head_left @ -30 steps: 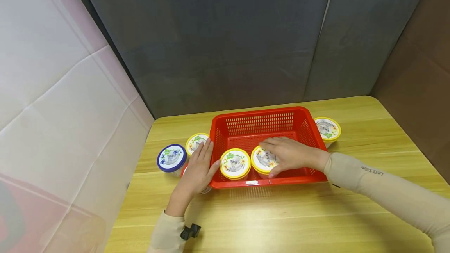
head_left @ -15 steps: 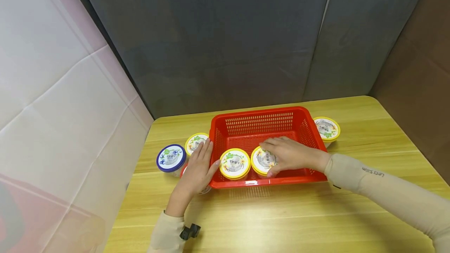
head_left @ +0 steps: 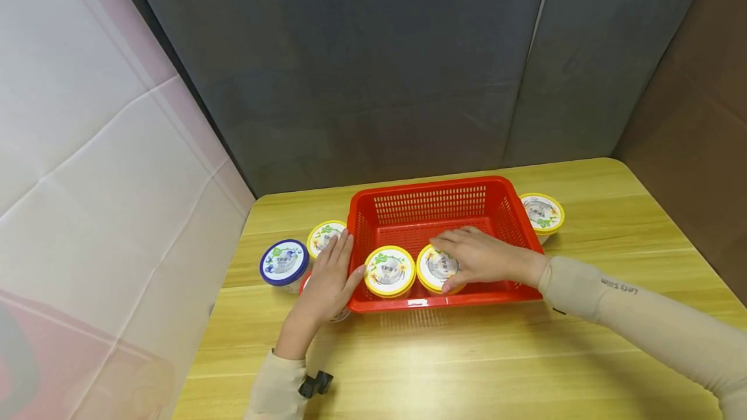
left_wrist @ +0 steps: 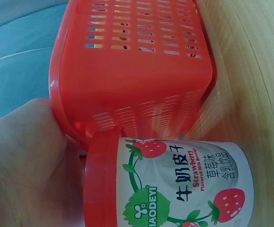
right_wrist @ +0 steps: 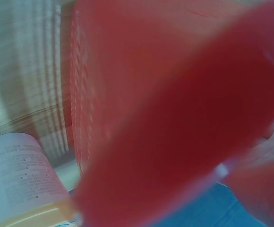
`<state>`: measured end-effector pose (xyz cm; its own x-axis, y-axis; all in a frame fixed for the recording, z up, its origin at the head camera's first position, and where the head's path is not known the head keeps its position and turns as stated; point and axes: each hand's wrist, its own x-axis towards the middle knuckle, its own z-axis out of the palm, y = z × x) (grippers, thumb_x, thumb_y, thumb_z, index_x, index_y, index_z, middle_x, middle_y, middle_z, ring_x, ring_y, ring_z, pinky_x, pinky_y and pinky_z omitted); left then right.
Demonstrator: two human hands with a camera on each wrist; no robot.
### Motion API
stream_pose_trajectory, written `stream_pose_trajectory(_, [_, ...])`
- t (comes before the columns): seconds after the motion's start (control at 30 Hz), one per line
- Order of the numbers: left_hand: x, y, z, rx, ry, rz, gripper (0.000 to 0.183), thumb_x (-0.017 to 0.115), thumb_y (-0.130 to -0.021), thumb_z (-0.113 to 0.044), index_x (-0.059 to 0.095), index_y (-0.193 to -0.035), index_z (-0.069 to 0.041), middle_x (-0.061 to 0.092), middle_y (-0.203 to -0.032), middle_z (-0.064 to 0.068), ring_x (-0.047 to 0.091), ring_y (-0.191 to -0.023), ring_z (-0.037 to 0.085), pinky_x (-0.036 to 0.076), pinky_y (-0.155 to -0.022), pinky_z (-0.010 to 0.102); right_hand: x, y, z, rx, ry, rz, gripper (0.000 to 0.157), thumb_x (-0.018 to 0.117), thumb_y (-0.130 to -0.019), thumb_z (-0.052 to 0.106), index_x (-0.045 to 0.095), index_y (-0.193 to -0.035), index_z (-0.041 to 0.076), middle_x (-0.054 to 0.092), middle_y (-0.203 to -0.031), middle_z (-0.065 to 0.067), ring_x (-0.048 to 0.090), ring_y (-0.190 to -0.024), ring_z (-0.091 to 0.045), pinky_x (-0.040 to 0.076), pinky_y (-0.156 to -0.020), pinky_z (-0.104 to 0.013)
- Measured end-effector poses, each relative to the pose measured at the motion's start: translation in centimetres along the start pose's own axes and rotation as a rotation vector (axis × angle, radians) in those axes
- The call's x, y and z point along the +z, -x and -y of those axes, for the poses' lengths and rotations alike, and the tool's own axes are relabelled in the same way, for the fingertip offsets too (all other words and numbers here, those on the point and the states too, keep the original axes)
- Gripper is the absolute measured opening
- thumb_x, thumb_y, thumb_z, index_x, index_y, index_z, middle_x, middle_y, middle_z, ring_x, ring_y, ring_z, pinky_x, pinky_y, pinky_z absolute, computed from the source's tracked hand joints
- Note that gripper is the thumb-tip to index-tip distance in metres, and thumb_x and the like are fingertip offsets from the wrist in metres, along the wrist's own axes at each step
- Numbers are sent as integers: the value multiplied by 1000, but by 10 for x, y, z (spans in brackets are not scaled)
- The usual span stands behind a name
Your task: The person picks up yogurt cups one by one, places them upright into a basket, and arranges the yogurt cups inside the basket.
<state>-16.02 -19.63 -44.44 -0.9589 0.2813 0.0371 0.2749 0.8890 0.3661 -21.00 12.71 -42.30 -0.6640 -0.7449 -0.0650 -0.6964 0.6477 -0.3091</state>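
A red plastic basket (head_left: 420, 225) with slotted sides holds two tubs with yellow lids, side by side along its near wall. My right hand (head_left: 480, 256) reaches over the basket's right side and grips the right-hand tub (head_left: 436, 267), thumb in front and fingers across the far edge of its lid. The other tub (head_left: 390, 271) stands just left of it. My left hand (head_left: 324, 285) lies with straight fingers along the basket's left rim. Beneath it is a red-lidded strawberry milk tub (left_wrist: 184, 184), mostly hidden in the head view and printed with strawberries in the left wrist view.
Left of the basket stand a blue-lidded tub (head_left: 284, 262) and a yellow-lidded tub (head_left: 325, 238). Another yellow-lidded tub (head_left: 543, 212) stands against the basket's right side. The wooden table (head_left: 438, 368) ends at a dark panel (head_left: 373, 70) behind, with a pale panel on the left.
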Motion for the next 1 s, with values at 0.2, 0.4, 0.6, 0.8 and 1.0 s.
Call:
stream_pose_trajectory(0.2, [1, -1, 0, 6, 0, -4, 71, 36, -104, -50, 17, -159, -8, 10, -169, 7, 10, -156, 36, 15, -126, 56, 0, 0, 0, -3, 6, -3, 97, 73, -77, 61, 44, -147, 0, 49, -150, -16, 46, -139, -37, 33, -115, -62])
stream_pose_trajectory(0.4, [1, -1, 0, 6, 0, -4, 71, 36, -104, -49, 17, -159, -9, 10, -169, 7, 10, -156, 35, 15, -126, 56, -1, 2, -1, 8, 3, 2, 99, 72, -78, 64, 43, -148, 1, 48, -151, -16, 45, -140, -36, 33, -115, -61])
stream_pose_trajectory(0.6, [0, -1, -1, 1, -3, 1, 70, 37, -105, -48, 17, -159, -8, 10, -169, 7, 9, -156, 35, 15, -126, 55, -9, 7, -4, 34, -2, -2, 100, 70, -78, 66, 40, -150, 3, 44, -154, -15, 40, -144, -36, 29, -117, -62])
stream_pose_trajectory(0.8, [-1, -1, -1, -2, -9, -2, 71, 38, -104, -47, 17, -159, -8, 11, -169, 8, 11, -156, 36, 15, -126, 56, -19, 12, -12, 61, 13, -36, 98, 70, -79, 64, 40, -150, 3, 45, -153, -16, 42, -143, -37, 30, -117, -61])
stream_pose_trajectory(1.0, [0, -1, 0, 0, -10, -1, 71, 38, -104, -48, 17, -159, -8, 11, -169, 8, 11, -156, 36, 15, -126, 56, -29, 17, -23, 115, 3, -64, 97, 72, -80, 62, 38, -152, 5, 44, -154, -17, 40, -144, -38, 27, -119, -63])
